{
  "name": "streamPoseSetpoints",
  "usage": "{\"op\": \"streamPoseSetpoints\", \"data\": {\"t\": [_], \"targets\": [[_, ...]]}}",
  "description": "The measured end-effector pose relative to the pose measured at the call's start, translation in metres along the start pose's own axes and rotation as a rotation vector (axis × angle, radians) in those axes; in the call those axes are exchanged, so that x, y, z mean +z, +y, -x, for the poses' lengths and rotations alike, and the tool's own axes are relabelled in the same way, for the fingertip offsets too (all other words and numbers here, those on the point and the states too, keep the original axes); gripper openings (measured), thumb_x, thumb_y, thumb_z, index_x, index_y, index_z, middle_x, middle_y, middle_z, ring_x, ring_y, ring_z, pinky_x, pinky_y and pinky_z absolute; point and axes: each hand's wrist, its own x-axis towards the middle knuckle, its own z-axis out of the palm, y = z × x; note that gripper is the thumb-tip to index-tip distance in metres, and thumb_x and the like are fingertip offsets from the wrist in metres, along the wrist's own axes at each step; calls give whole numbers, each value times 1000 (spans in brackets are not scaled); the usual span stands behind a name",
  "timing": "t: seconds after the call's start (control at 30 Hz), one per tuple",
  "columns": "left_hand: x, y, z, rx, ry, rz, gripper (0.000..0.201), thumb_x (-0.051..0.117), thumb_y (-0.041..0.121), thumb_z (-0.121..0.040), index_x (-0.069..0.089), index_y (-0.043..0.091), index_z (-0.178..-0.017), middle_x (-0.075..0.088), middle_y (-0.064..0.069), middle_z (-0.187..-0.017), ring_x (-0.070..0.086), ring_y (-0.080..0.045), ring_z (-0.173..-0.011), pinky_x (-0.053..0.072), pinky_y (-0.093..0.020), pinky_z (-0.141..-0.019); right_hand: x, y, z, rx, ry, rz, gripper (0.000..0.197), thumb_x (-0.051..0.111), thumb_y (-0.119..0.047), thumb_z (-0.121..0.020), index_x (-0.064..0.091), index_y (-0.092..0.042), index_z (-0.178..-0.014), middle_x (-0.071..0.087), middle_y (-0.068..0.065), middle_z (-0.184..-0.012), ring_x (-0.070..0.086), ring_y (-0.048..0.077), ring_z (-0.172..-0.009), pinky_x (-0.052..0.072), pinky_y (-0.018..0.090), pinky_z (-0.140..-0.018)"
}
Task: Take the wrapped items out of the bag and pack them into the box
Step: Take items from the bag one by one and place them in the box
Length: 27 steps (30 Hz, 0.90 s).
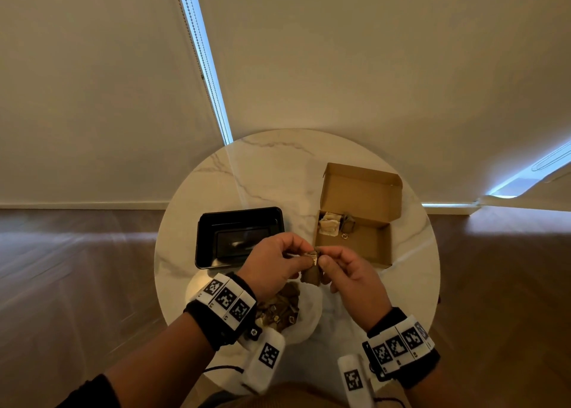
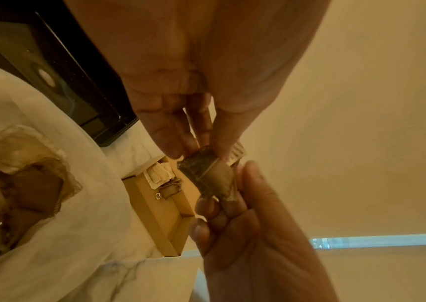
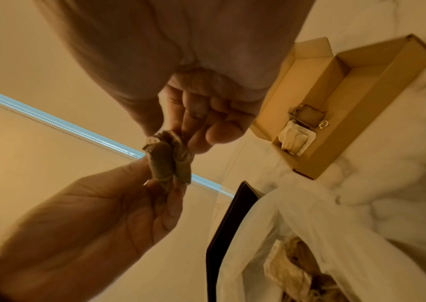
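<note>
Both hands hold one small brown wrapped item (image 1: 311,276) above the table's front, between the bag and the box. My left hand (image 1: 304,257) pinches its upper end, where a pale paper tag (image 2: 237,152) sticks out. My right hand (image 1: 324,260) pinches it from the other side. In the right wrist view the brown wrapped item (image 3: 167,161) looks like two pieces pressed side by side. The open cardboard box (image 1: 361,248) at the right holds a pale wrapped item (image 1: 329,226) and a brown one (image 1: 347,223) at its left end. The white bag (image 1: 310,310) lies open under my wrists with several wrapped items inside.
A black plastic tray (image 1: 238,237) sits left of the box on the round marble table (image 1: 265,172). The box lid (image 1: 361,188) stands up at the back. Wooden floor surrounds the table, and a wall with blinds is behind it.
</note>
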Motion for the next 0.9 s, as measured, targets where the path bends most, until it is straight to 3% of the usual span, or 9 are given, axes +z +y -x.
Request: {"op": "streamPoseSetpoints", "data": {"t": [0.1, 0.2, 0.33, 0.43, 0.57, 0.67, 0.73, 0.9], "targets": [[6, 2, -2, 56, 16, -90, 11, 78, 13, -88, 72, 22, -92, 73, 5, -83, 67, -11, -69, 60, -33, -71, -6, 4, 2, 41, -62, -22, 29, 74, -16, -90, 68, -14, -119, 78, 3, -99, 74, 17, -91, 60, 29, -77], [14, 2, -4, 90, 17, -185, 18, 80, 17, -87, 68, 27, -94, 73, 7, -88, 70, -9, -73, 62, -32, -74, -12, 12, 0, 67, -90, 8, 31, 75, -7, -89, 67, -13, -119, 77, 8, -105, 75, 28, -99, 61, 41, -88], [18, 1, -6, 85, 10, -335, 34, 79, 26, -87, 58, 37, -110, 69, 14, -100, 67, -1, -83, 60, -29, -81, -19, 17, -7, 121, -116, 5, 22, 71, 2, -90, 69, -9, -109, 77, 11, -100, 76, 28, -95, 62, 39, -86], [15, 1, -6, 13, 22, -344, 45, 81, 31, -86, 56, 36, -123, 64, 17, -113, 67, -2, -91, 58, -23, -82, -33, 20, -23, 144, -71, 107, 18, 74, -4, -90, 71, -12, -105, 79, 1, -96, 76, 17, -92, 61, 28, -81], [-2, -12, 4, -43, 74, -335, 34, 76, 30, -91, 60, 34, -121, 64, 16, -114, 67, -1, -94, 57, -19, -83, -70, 32, -70, 214, 158, 290, 16, 79, -22, -88, 73, -25, -102, 75, -9, -96, 69, 4, -90, 54, 20, -77], [-18, -30, 19, -104, 85, -330, 26, 74, 32, -92, 62, 35, -115, 67, 14, -110, 69, -3, -93, 61, -27, -85, -94, 43, -107, 267, 278, 391, 19, 77, -27, -90, 71, -22, -107, 68, -15, -94, 59, -1, -85, 43, 16, -71], [-25, -40, 30, -141, 101, -323, 25, 75, 30, -92, 63, 32, -114, 69, 11, -108, 71, -1, -89, 61, -24, -78, -105, 57, -128, 301, 316, 472, 23, 76, -27, -91, 70, -21, -112, 65, -12, -93, 58, 5, -82, 44, 21, -76], [-34, -55, 53, -214, 99, -298, 22, 75, 21, -92, 64, 27, -111, 71, 4, -104, 71, -1, -84, 58, -21, -74, -119, 95, -159, 361, 291, 744, 28, 73, -29, -92, 70, -17, -117, 72, 7, -110, 65, 27, -102, 51, 36, -92]]}}
